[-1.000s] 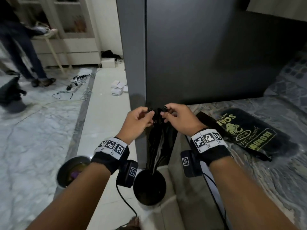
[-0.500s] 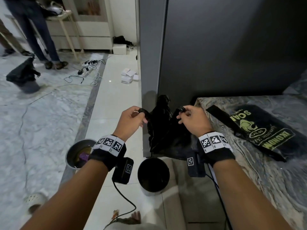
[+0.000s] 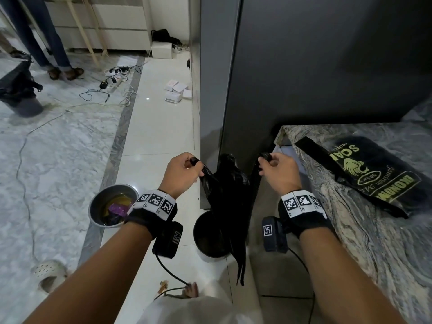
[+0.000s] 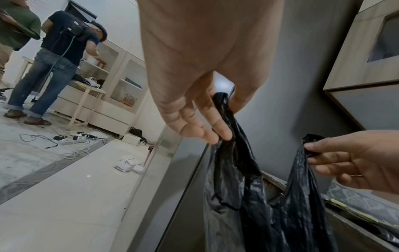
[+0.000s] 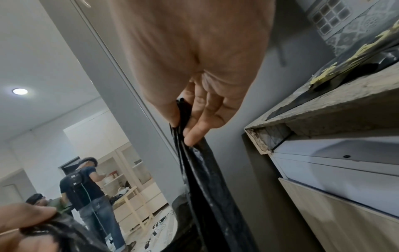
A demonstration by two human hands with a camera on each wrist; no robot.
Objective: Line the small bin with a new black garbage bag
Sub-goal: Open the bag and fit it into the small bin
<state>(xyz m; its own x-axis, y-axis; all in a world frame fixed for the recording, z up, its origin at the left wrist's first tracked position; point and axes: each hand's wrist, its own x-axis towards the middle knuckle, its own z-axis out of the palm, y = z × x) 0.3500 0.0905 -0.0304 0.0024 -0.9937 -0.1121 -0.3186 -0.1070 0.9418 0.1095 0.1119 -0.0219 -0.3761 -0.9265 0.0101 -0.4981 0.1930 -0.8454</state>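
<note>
A thin black garbage bag [image 3: 230, 197] hangs between my two hands, its mouth pulled partly apart. My left hand [image 3: 187, 171] pinches the bag's left top edge [image 4: 224, 109]. My right hand [image 3: 272, 166] pinches the right top edge [image 5: 183, 119]. Straight below the bag stands the small dark round bin [image 3: 205, 235] on the white floor tiles; the bag's tail hangs across its right side and hides part of its rim. In the left wrist view the bag [image 4: 270, 204] drapes down, with my right hand [image 4: 345, 160] at its far edge.
A dark grey cabinet [image 3: 304, 78] rises just behind the bag. To the right a marble counter [image 3: 374, 253] carries a printed black packet [image 3: 374, 174]. A metal bowl [image 3: 112, 206] with scraps sits on the floor at left. Cables [image 3: 112, 83], small white boxes [image 3: 175, 92] and a standing person [image 3: 44, 36] lie farther back.
My hands have moved apart sideways, spreading the bag's top from a bunched knot into a wider mouth. The view has tilted down, and the bin shows more fully.
</note>
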